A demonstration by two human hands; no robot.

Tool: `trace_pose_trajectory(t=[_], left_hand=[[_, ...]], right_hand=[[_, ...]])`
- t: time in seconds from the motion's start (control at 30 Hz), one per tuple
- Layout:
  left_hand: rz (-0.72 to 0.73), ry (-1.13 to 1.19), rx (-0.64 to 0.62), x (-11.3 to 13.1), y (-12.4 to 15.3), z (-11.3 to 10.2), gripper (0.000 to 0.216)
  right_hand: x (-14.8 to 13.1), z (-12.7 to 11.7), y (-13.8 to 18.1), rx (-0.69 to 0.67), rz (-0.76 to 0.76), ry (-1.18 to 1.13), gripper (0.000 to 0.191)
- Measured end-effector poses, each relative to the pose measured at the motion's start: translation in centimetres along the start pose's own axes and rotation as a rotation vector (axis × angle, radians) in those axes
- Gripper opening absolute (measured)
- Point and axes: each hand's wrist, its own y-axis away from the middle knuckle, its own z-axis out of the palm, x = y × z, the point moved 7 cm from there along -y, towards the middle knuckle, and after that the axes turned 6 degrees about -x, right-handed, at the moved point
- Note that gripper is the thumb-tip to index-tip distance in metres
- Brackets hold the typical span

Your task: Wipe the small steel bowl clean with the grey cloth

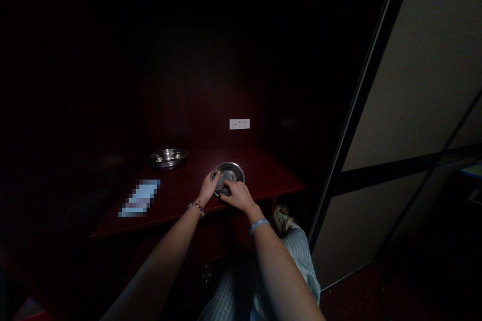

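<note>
A round steel dish (230, 171) lies on a dark red wooden table (263, 175). My left hand (208, 188) grips the dish's near left rim, thumb up along the edge. My right hand (237, 195) presses on the dish's near side with fingers curled over a small dark thing I cannot make out. A beaded bracelet circles my left wrist, a light blue band my right.
A second steel bowl (167, 158) stands at the table's back left. A pale blurred card (140, 198) lies on the left. A white socket plate (239, 124) is on the back wall. A light panel wall (414, 100) rises at right. The room is very dark.
</note>
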Motion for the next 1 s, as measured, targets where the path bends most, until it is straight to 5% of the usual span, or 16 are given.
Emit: trace_pose_trajectory(t=[0.2,0.43,0.57,0.77,1.0], left_hand=[[-0.006,0.062,0.002,-0.4,-0.2,-0.2,0.04],[-0.02,0.091,0.026,-0.5,-0.1,-0.2,0.035],[-0.039,0.087,0.024,-0.2,0.0,-0.2,0.035],[-0.052,0.064,0.022,-0.1,0.1,-0.2,0.037],[-0.051,0.054,0.021,0.0,0.2,-0.2,0.037]], right_hand=[[0.5,-0.4,0.0,0.054,0.073,-0.217,0.023],[1.8,-2.4,0.0,0.377,0.119,-0.404,0.018],[3.3,-3.2,0.5,0.516,0.265,-0.553,0.023],[4.7,-3.0,0.3,0.596,0.242,-0.971,0.037],[6.0,-3.2,1.1,0.746,0.329,-1.028,0.041]])
